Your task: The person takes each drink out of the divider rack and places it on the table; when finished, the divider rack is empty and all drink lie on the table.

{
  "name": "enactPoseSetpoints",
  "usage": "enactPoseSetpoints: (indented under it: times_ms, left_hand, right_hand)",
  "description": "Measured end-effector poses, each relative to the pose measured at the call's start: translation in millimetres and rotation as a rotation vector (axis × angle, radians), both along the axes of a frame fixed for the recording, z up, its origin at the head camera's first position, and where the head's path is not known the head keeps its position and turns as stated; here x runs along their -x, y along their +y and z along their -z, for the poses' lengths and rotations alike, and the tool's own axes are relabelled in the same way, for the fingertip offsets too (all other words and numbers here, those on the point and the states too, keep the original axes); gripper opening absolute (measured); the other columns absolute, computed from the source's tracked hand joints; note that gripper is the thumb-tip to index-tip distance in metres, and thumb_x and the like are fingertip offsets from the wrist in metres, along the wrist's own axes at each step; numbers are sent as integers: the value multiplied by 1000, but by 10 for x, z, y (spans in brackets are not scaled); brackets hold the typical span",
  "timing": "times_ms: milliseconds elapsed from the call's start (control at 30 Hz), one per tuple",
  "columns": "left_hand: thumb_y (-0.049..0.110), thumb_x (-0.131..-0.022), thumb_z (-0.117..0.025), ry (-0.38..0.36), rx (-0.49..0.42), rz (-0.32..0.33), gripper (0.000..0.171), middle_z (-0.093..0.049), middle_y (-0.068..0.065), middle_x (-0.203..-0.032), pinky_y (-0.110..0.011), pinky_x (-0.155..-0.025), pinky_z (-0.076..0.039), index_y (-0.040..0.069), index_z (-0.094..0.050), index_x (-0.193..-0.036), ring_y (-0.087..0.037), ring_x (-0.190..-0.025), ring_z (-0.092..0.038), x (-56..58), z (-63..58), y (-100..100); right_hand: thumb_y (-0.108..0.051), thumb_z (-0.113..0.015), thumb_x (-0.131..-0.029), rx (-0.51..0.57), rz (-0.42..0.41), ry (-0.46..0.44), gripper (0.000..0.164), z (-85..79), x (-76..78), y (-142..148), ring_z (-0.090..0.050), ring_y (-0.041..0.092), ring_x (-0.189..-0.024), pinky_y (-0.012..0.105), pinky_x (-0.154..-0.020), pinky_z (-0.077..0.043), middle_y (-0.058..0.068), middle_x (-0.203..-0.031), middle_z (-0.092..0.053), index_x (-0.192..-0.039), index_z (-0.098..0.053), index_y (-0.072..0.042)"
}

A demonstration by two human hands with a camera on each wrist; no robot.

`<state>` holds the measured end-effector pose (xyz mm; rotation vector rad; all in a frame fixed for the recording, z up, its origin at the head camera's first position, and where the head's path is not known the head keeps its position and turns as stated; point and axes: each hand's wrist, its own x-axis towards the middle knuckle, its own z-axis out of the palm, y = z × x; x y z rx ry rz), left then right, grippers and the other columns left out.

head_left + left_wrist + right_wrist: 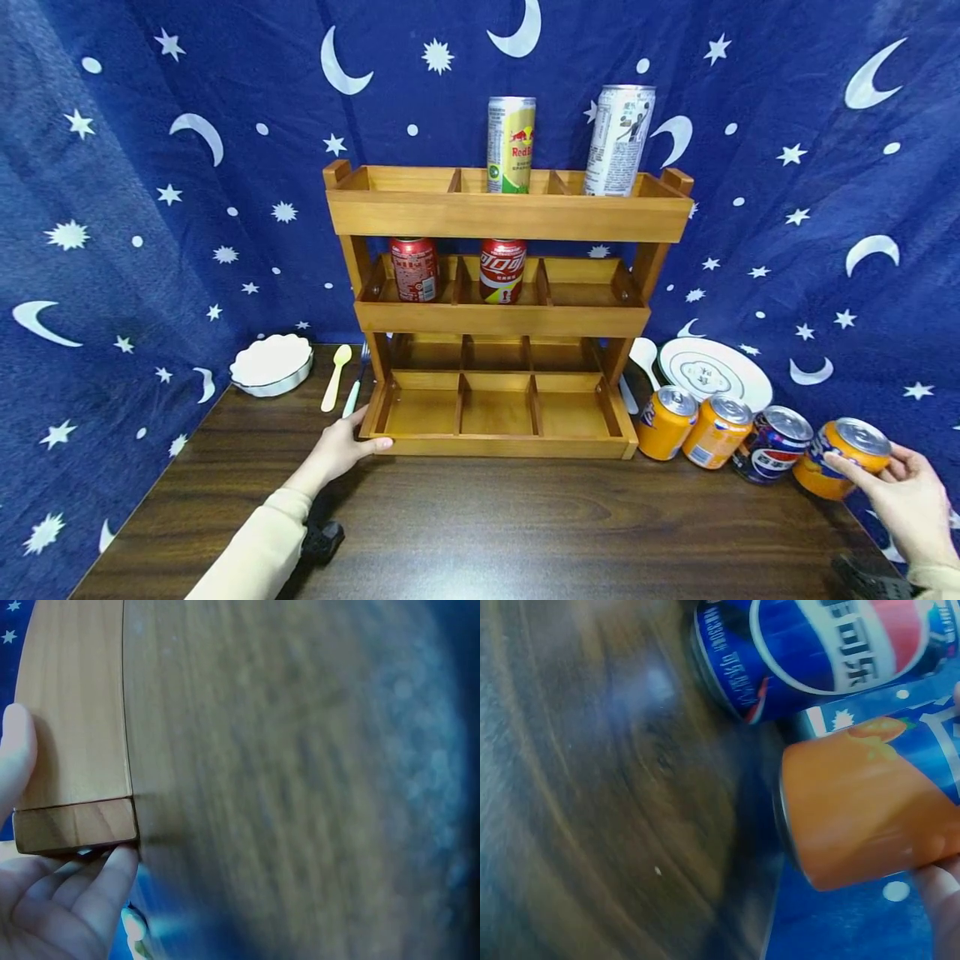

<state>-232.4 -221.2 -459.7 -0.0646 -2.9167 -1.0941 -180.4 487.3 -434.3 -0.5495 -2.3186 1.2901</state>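
- Our left hand (341,447) grips the wooden rack (495,447) by its near left corner, thumb in front.
- At the scene's right, our right hand (911,496) grips an orange can (842,443), just beside a Pepsi can (772,447).
- We see two red cans (503,271) standing on the rack's middle tier.

Both grips bare: left grip (339,448), right grip (911,502). Left sleeve (251,546) long, pale cream, plain, loosely creased towards a snug cuff (291,502). Small blocky black device (322,542) at that wrist. Right sleeve (935,577): same cream, mere strip visible. Second black device (870,581) there, details unclear.
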Motion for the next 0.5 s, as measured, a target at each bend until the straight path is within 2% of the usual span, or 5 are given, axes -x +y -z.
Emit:
enactPoseSetpoints:
  times_ms: [33, 133, 300, 400, 500]
  left_hand:
    - [49, -68, -68, 2, -2, 1, 88, -53, -25, -118, -49, -86, -39, 1, -35, -133, -39, -108, -50, 1, -3, 6]
    - [49, -68, -68, 1, -8, 4, 87, -54, -25, -117, -49, -87, -39, 1, -36, -133, -39, -108, -51, -6, -4, 22]
    - [50, -67, -68, -5, 2, 7, 87, -55, -24, -116, -49, -86, -40, 1, -37, -132, -38, -107, -51, -22, 12, 24]
    - [49, -67, -68, 8, 6, 2, 86, -55, -23, -116, -49, -86, -40, 2, -37, -132, -38, -106, -52, -23, 10, 15]
    - [47, -68, -69, 24, 9, 0, 85, -56, -23, -115, -50, -86, -39, 2, -38, -132, -38, -107, -51, -18, -2, 7]
  right_hand:
    - [-26, -70, -74, -14, 10, -18, 86, 19, 13, 5, -37, -25, -73, -1, -56, -34, -32, -87, -37, -138, -16, -7]
    - [-27, -70, -74, 7, 11, -27, 86, 87, 41, 31, -36, -26, -70, -1, -56, -34, -34, -82, -36, -138, -16, -8]
    - [-19, -70, -74, 80, -12, 9, 78, 187, 65, 82, -39, -27, -68, 0, -57, -35, -36, -79, -38, -134, -21, -20]
    - [-15, -70, -73, 105, -40, 50, 65, 204, 99, 87, -43, -26, -70, 0, -58, -35, -37, -79, -41, -121, -28, -31]
    - [-12, -70, -74, 103, -77, 78, 57, 188, 124, 70, -45, -25, -70, 0, -58, -35, -38, -77, -44, -107, -31, -37]
